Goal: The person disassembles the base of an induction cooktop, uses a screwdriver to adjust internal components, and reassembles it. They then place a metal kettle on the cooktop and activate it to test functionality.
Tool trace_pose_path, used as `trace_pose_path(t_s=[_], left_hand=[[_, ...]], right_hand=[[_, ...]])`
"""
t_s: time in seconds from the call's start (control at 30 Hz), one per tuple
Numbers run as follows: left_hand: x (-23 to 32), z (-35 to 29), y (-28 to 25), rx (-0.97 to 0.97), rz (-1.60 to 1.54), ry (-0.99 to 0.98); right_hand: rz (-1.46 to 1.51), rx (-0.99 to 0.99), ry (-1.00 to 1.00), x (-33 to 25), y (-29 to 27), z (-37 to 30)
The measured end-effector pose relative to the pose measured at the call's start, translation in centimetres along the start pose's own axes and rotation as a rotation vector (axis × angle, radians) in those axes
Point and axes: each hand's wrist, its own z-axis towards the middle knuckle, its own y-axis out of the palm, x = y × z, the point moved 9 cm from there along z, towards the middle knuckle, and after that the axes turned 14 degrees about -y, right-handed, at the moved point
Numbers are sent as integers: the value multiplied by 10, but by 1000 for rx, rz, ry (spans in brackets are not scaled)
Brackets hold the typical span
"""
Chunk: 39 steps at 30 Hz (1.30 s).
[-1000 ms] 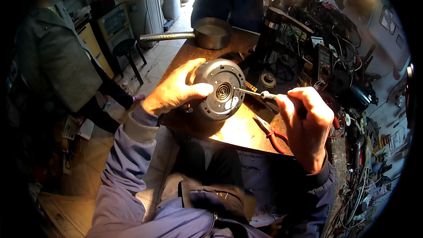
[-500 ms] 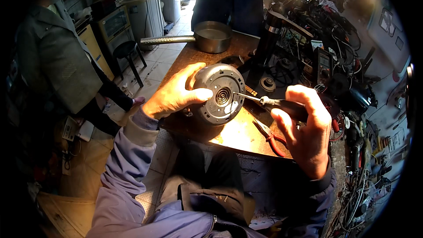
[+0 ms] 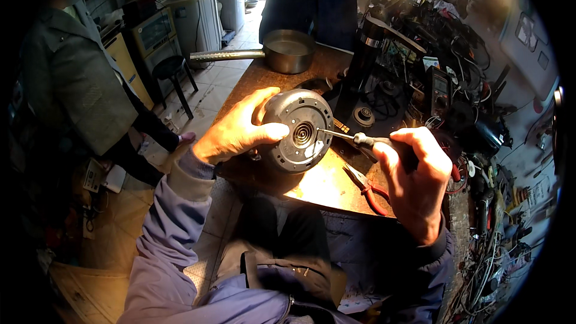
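My left hand [image 3: 240, 129] grips the left rim of a round dark appliance base [image 3: 309, 155], its underside with the ringed centre turned toward me. The thumb lies across its face. In my right hand [image 3: 417, 183] is a screwdriver [image 3: 366, 140] with a dark handle, held between thumb and fingers. Its metal tip touches the base just right of the centre rings. Below the screwdriver, red-handled pliers [image 3: 371, 192] lie on the wooden table [image 3: 252, 87]. A small round coupler part [image 3: 363, 115] sits beyond the screwdriver.
A metal saucepan [image 3: 289, 54] stands at the table's far end, its handle pointing left. Behind it is a person in dark clothes [image 3: 312, 0]; another in a grey coat [image 3: 84, 78] stands at left. Tangled cables, a multimeter [image 3: 441, 90] and a dark cylinder [image 3: 366, 51] crowd the right.
My right hand has shifted slightly lower, and its fingers have rolled on the screwdriver handle. The screwdriver lies a little flatter. The base stays almost still in my left hand.
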Motion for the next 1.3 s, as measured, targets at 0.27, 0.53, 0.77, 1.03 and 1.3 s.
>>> trace_pose_path(t_s=[0.27, 0.53, 0.77, 1.03, 1.3], left_hand=[[-1, 0, -3, 9, 20, 15], [-3, 1, -3, 14, 13, -1], [1, 1, -2, 18, 37, 15], [-2, 1, -6, 20, 24, 44], [-2, 1, -4, 1, 29, 5]], right_hand=[[134, 69, -68, -2, 0, 7], [54, 89, -35, -9, 1, 4], [113, 14, 98, 9, 8, -7], [65, 53, -61, 1, 7, -2], [104, 60, -15, -3, 4, 1]])
